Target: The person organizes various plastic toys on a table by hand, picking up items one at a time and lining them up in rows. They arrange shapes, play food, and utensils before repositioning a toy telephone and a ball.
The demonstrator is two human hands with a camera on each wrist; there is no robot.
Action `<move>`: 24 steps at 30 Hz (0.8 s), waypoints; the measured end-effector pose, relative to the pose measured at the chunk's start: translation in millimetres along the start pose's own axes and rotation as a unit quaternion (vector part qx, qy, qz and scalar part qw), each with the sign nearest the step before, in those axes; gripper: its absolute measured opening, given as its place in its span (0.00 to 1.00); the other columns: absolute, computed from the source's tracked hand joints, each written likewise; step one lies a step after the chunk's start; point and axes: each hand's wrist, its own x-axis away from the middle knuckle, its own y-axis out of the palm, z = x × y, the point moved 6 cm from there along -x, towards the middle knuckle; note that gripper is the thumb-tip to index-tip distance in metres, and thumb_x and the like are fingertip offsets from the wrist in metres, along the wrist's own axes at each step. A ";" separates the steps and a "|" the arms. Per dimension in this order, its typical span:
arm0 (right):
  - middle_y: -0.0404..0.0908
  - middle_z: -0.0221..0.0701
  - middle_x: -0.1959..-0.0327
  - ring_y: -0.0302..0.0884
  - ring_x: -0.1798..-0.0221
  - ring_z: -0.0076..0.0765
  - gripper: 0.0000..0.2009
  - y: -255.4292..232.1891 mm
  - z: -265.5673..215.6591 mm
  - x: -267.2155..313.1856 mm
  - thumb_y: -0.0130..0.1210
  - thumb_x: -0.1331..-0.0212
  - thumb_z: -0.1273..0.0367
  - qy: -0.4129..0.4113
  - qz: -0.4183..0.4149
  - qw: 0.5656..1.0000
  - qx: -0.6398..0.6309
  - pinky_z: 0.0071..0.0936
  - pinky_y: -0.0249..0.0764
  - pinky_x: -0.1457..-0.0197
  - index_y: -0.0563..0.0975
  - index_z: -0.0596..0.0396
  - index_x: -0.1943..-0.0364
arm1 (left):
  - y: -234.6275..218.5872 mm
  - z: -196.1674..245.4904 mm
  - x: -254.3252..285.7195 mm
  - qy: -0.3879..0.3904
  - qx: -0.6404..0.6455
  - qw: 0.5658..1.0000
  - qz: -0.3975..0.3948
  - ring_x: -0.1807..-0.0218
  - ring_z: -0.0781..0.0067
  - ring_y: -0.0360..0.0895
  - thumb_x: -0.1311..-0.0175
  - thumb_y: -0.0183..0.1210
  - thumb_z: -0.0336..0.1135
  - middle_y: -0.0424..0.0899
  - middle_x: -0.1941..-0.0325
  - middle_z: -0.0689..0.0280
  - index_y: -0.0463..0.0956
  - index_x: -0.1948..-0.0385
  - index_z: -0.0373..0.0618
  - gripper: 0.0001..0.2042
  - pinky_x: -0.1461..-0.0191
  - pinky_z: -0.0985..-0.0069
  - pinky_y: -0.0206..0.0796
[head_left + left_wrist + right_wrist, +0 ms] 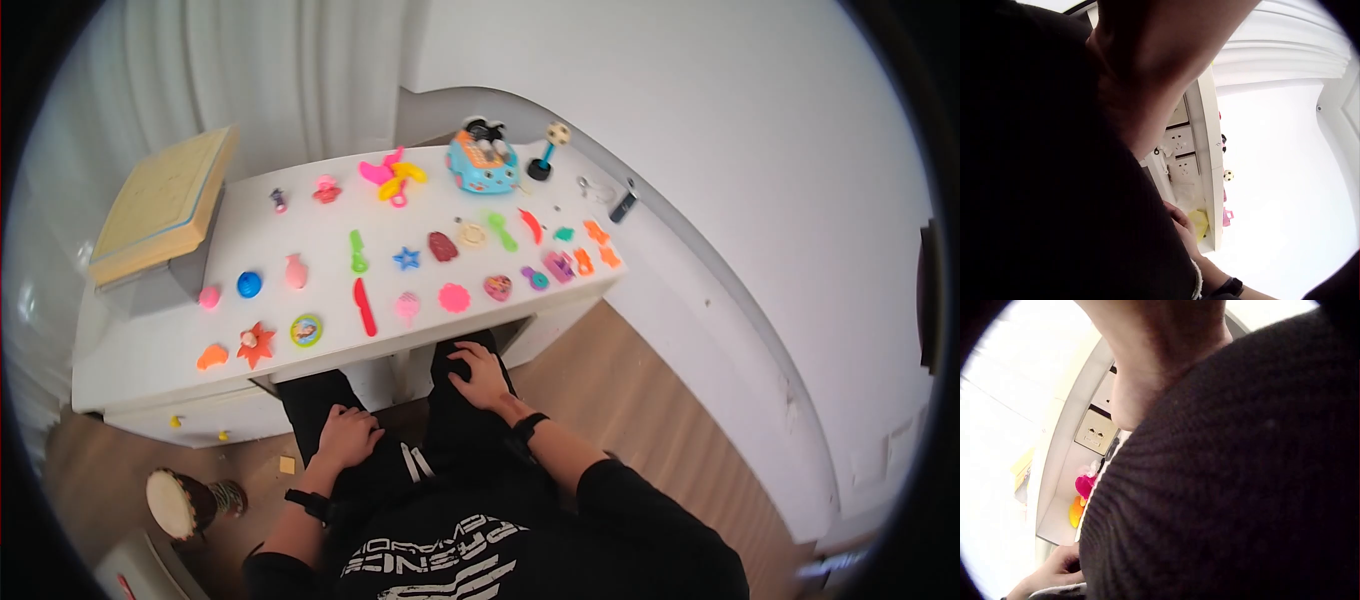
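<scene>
My left hand rests on the left thigh of black trousers, its fingers loosely bent and holding nothing. On the other thigh lies my right hand, fingers relaxed, also holding nothing. Both stay below the front edge of a white table. Nearest the hands on the tabletop are a red toy knife, a pink scalloped disc, a pink lollipop-shaped toy and a heart-shaped piece. In the wrist views, the left hand and right hand press close against dark cloth.
A thick book lies on a grey box at the left. Along the back stand a blue toy car and a soccer-ball figure. Several small toys spread between, including a blue star. A drum stands on the floor.
</scene>
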 end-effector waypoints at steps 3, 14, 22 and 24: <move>0.76 0.38 0.37 0.71 0.33 0.50 0.20 0.3 1.2 -4.8 0.67 0.45 0.63 -0.010 0.032 0.999 0.005 0.46 0.67 0.31 0.80 0.50 0.48 | -7.8 -0.4 0.7 0.014 0.014 1.000 -0.003 0.48 0.68 0.81 0.30 0.58 0.49 0.88 0.59 0.68 0.87 0.65 0.51 0.14 0.36 0.61 0.60; 0.78 0.42 0.54 0.75 0.47 0.55 0.11 -5.3 12.5 -11.4 0.65 0.41 0.69 0.042 0.101 0.989 0.095 0.47 0.74 0.42 0.80 0.56 0.57 | -23.4 -31.4 4.6 -0.006 0.155 0.987 0.038 0.42 0.68 0.82 0.32 0.62 0.49 0.90 0.55 0.67 0.90 0.64 0.55 0.13 0.23 0.54 0.55; 0.85 0.42 0.65 0.83 0.56 0.54 0.04 0.7 24.9 -38.6 0.64 0.41 0.70 0.042 -0.083 0.987 0.131 0.47 0.79 0.51 0.84 0.57 0.66 | 6.5 -37.5 8.2 -0.009 0.154 0.988 -0.011 0.32 0.70 0.77 0.32 0.61 0.52 0.90 0.48 0.69 0.90 0.58 0.58 0.14 0.16 0.51 0.44; 0.88 0.43 0.64 0.87 0.56 0.50 0.06 4.1 27.5 -46.0 0.66 0.41 0.68 0.071 -0.147 0.978 0.131 0.43 0.82 0.50 0.87 0.56 0.65 | 7.6 -38.8 9.7 0.020 0.134 0.991 0.009 0.30 0.70 0.75 0.31 0.60 0.52 0.89 0.47 0.72 0.89 0.54 0.58 0.15 0.15 0.51 0.41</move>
